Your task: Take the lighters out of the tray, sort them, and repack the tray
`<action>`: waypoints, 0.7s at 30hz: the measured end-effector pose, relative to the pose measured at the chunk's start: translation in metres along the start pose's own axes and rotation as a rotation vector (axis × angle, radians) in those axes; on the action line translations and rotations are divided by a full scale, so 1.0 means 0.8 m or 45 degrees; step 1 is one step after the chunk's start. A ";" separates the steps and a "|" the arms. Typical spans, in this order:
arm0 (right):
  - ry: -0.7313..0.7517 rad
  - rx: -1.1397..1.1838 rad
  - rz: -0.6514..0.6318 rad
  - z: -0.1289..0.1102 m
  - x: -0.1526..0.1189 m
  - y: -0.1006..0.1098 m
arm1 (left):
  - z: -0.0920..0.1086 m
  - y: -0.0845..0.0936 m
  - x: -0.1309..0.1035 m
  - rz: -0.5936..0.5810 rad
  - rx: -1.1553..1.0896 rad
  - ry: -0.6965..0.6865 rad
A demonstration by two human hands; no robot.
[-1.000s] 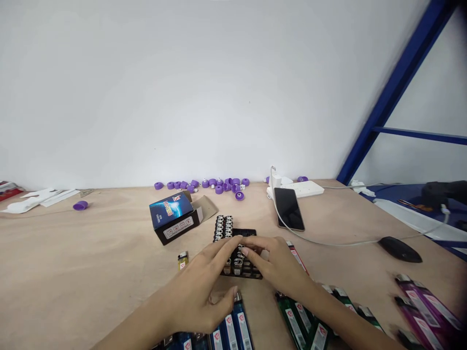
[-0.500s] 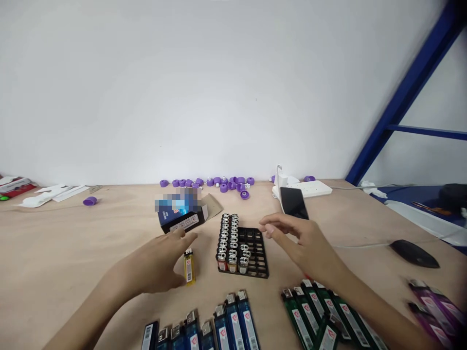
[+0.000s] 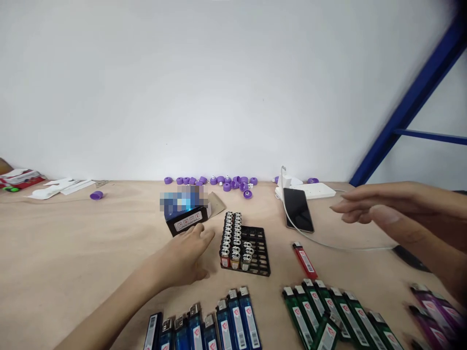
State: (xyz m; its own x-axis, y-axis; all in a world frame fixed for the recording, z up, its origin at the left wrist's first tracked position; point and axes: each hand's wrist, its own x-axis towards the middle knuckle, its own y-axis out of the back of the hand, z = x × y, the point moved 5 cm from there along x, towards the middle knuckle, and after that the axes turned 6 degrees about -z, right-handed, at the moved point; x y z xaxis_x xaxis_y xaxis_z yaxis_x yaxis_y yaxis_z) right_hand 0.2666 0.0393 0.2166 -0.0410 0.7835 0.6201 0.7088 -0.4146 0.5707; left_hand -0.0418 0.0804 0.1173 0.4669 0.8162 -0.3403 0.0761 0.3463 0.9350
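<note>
Hovering right hand (image 3: 404,221) — thumb wide | left hand (image 3: 184,257) — fingers parted near box (image 3: 188,221) (contact unclear)

We record a plain black rack (image 3: 260,253), blue lighters (image 3: 237,321), green lighters (image 3: 302,316), one red lighter (image 3: 305,260) and purple lighters (image 3: 434,311). We find the caps (image 3: 247,194) purple, the power strip (image 3: 317,190) white, the frame (image 3: 408,102) dark blue, labels white with red marks and dark bars.

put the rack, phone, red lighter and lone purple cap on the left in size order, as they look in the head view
1. rack
2. phone
3. red lighter
4. lone purple cap
</note>
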 end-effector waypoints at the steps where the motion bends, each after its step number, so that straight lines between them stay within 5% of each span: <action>1: 0.033 -0.034 -0.067 -0.004 0.000 -0.004 | 0.009 0.007 -0.005 0.104 -0.020 -0.066; 4: 0.177 -0.120 -0.210 -0.018 0.003 -0.016 | 0.042 0.020 -0.018 0.416 -0.038 -0.336; 6: 0.238 -0.146 -0.248 -0.024 0.005 -0.021 | 0.059 0.016 -0.020 0.496 0.031 -0.451; 21: 0.261 -0.201 -0.228 -0.022 0.006 -0.022 | 0.071 -0.008 -0.005 0.392 -0.036 -0.574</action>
State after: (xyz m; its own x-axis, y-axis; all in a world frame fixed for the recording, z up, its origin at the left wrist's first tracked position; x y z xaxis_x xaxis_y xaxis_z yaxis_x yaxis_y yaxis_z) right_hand 0.2416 0.0421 0.2189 -0.3082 0.7474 0.5885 0.5601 -0.3575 0.7473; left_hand 0.0060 0.0482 0.1185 0.7956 0.6051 0.0310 -0.1447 0.1402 0.9795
